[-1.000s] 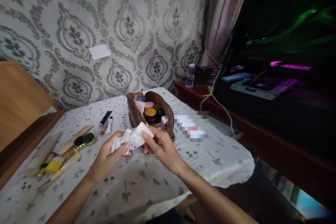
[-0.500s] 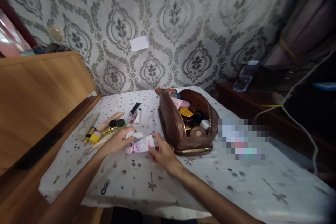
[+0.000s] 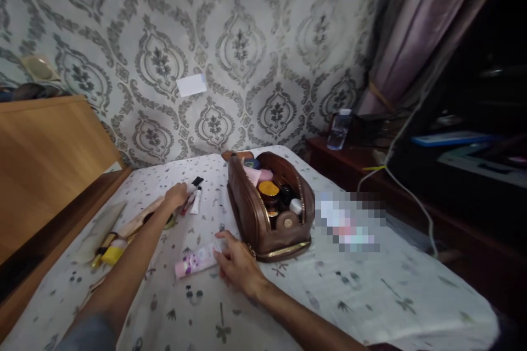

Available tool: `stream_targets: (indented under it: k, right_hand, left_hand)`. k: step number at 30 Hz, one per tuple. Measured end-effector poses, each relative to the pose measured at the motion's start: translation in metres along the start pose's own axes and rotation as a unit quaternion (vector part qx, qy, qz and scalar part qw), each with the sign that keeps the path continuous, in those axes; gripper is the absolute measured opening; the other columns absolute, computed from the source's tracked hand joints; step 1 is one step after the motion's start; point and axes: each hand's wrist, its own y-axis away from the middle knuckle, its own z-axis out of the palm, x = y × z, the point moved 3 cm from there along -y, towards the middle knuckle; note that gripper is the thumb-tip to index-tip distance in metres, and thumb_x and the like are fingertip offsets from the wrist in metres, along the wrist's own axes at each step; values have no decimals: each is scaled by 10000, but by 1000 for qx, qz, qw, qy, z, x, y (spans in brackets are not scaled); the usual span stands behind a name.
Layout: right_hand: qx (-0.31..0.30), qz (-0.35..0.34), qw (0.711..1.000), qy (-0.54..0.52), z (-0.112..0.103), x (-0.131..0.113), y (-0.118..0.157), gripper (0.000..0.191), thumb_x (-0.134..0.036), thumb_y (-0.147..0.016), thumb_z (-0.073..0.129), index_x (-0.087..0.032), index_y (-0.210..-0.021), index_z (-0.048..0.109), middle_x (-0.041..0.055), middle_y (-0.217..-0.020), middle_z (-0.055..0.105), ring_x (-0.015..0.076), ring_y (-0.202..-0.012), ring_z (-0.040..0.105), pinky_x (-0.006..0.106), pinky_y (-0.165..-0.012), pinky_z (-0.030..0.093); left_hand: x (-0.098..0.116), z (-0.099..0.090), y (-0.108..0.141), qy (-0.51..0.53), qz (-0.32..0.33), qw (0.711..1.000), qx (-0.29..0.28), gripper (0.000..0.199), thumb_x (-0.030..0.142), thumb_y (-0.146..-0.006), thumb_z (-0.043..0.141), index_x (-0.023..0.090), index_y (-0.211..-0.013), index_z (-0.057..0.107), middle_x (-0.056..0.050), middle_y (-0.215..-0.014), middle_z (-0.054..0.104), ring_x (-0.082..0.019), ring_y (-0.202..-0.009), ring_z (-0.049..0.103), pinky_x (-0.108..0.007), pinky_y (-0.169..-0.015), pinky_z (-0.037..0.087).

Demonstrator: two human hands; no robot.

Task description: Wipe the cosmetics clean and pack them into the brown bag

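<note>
A pink and purple tube (image 3: 196, 261) lies on the patterned white cloth (image 3: 222, 307). My right hand (image 3: 239, 265) is at its right end, thumb and forefinger apart around the tube's edge. Farther back, my left hand (image 3: 177, 196) reaches to the small tubes; its fingers are blurred, and something whitish shows at their tips. Beside it lie a small white tube (image 3: 196, 201) and a black-capped item (image 3: 197, 181). The open brown bag (image 3: 251, 214) holds an amber-lidded jar (image 3: 269, 190), a white-capped item (image 3: 295, 207) and a pink tube.
Several cosmetics, among them a pale tube (image 3: 101, 230) and a yellow item (image 3: 112, 255), lie at the left by a wooden board (image 3: 45, 142). A clear bottle (image 3: 339, 130) stands on the dark red furniture (image 3: 329, 162) at the right, near a white cable.
My left hand has moved away from the pink and purple tube, back to the small tubes. The tube is now lower, on the cloth. The camera view has turned right.
</note>
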Motion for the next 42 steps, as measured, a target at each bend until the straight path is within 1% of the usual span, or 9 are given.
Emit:
stream_targets:
  k: [8, 12, 15, 20, 26, 31, 35, 39, 42]
  right_hand:
    - [-6, -37, 998, -56, -5, -7, 3, 350, -427, -897, 532, -171, -1134, 552, -96, -547, 526, 79, -355, 391, 199, -391, 310]
    - [6, -92, 989, -117, -4, -12, -2, 477, -572, -882, 537, -163, -1127, 552, -59, -650, 557, 74, -416, 468, 201, -423, 347]
    - [39, -94, 981, -165, -6, -25, -7, 572, -619, -853, 568, -181, -1217, 520, -36, -773, 564, 70, -463, 515, 195, -408, 340]
    - [99, -93, 959, -248, -10, -49, -12, 515, -598, -831, 612, -185, -1132, 542, -77, -600, 498, 78, -457, 463, 194, -428, 345]
    - [112, -126, 947, -274, -3, -60, -1, 408, -525, -782, 692, -193, -1002, 606, -34, -688, 589, 107, -537, 549, 229, -492, 426]
    - [94, -142, 966, -192, 11, -67, 5, 356, -514, -816, 665, -173, -918, 678, -51, -546, 504, 91, -480, 424, 231, -483, 357]
    - [115, -146, 969, -163, 22, -69, 6, 393, -568, -828, 628, -188, -898, 698, -11, -665, 544, 120, -599, 475, 251, -562, 417]
    - [169, -140, 966, -136, 39, -60, 17, 461, -572, -869, 577, -214, -1153, 633, 62, -1019, 630, 183, -906, 580, 295, -772, 492]
    - [118, -94, 976, -159, 60, -45, 20, 541, -633, -858, 564, -227, -1216, 563, 77, -1115, 624, 189, -936, 596, 304, -790, 503]
  left_hand:
    - [-9, -25, 17, 24, -27, 999, 24, 235, 292, -883, 551, 102, -992, 634, -177, -997, 715, -296, -978, 671, -307, -729, 462]
    - [-7, -38, 84, 94, 75, 992, 37, 342, 458, -952, 408, 187, -1049, 593, -30, -889, 688, -219, -879, 653, -266, -731, 477]
    - [3, -41, 148, 205, 212, 954, 48, 337, 500, -931, 447, 219, -1035, 601, -38, -912, 673, -246, -914, 632, -307, -790, 487]
    - [13, -38, 211, 210, 233, 950, 9, 289, 449, -942, 455, 231, -1092, 573, -68, -1003, 672, -258, -922, 632, -335, -826, 469]
    - [16, -37, 223, 231, 221, 948, 0, 210, 402, -930, 466, 230, -1027, 537, -34, -930, 631, -211, -777, 577, -325, -754, 445]
    - [25, -31, 227, 296, 205, 933, -2, 217, 431, -926, 500, 223, -867, 495, 15, -758, 545, -184, -691, 526, -283, -633, 397]
    - [27, -30, 225, 426, 196, 883, 9, 216, 406, -934, 511, 196, -920, 561, -6, -804, 604, -187, -767, 575, -265, -682, 440]
    - [20, -24, 220, 558, 126, 818, 62, 350, 451, -896, 583, 179, -1114, 610, -47, -1018, 686, -221, -989, 628, -287, -872, 483]
    - [16, -13, 218, 639, 50, 761, 100, 444, 494, -826, 665, 188, -1144, 621, -37, -999, 708, -211, -950, 658, -274, -835, 513]
